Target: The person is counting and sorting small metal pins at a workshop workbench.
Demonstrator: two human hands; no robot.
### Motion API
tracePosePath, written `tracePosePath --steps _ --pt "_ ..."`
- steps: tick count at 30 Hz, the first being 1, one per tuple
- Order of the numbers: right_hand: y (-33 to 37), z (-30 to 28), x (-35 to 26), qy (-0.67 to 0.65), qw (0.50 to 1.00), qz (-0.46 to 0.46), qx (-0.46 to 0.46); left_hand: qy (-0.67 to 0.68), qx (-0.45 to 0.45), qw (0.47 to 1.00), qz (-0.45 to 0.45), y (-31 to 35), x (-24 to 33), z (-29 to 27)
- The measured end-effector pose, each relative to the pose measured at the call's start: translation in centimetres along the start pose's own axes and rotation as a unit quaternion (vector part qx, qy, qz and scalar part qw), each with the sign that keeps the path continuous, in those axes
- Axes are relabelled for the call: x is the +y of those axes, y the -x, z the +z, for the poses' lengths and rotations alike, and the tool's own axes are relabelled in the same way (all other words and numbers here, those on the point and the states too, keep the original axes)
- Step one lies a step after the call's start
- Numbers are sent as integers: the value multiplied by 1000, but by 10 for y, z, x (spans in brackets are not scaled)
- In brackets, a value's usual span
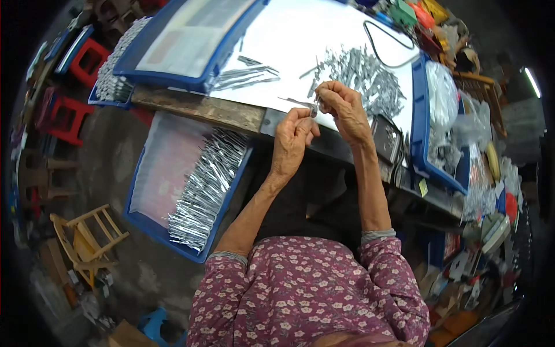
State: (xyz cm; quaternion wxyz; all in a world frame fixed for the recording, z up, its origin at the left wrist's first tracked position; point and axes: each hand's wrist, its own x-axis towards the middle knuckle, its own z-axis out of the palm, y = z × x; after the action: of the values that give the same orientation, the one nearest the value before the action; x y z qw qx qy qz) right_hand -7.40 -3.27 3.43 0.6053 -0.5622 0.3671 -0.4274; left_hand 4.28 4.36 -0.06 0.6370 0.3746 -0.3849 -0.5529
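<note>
My left hand [292,141] and my right hand [345,111] are close together over the near edge of the white tabletop [295,34]. Both are closed, with thumbs and fingers pinched around a small shiny metal part [313,110] between them. A thin, dark strip end juts out to the left of my left fingertips. Its exact shape is partly hidden by the fingers. Just beyond my right hand spreads a heap of loose flat metal strips [367,78]. Farther left on the tabletop, several longer metal strips [245,76] lie roughly side by side.
A blue bin [132,214] full of slim metal pieces stands low at my left. Another blue tray [199,81] sits at the table's far left. At right is a blue bin [420,115] with plastic bags, beside a dark metal box [384,137]. A black cord loop [376,49] lies behind the heap.
</note>
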Motion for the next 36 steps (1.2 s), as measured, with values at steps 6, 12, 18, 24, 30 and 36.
tracePosePath --steps 6,12,18,24,30,36 --pt "34 -9 -5 -21 996 -23 86 35 -36 997 -54 14 -2 22" --pt "54 -17 -5 -54 988 -31 139 -1 -51 997 -55 22 -4 35" --pt "64 -18 -2 -23 987 -41 151 2 -41 998 -54 26 -7 38" --pt "67 -18 1 1 986 -37 160 2 -38 998 -52 28 -8 38" --pt "68 -17 1 -6 984 -44 171 -16 -38 998 -53 28 -10 37" --pt "68 -17 7 11 985 -34 169 -17 -37 998 -49 28 -13 36"
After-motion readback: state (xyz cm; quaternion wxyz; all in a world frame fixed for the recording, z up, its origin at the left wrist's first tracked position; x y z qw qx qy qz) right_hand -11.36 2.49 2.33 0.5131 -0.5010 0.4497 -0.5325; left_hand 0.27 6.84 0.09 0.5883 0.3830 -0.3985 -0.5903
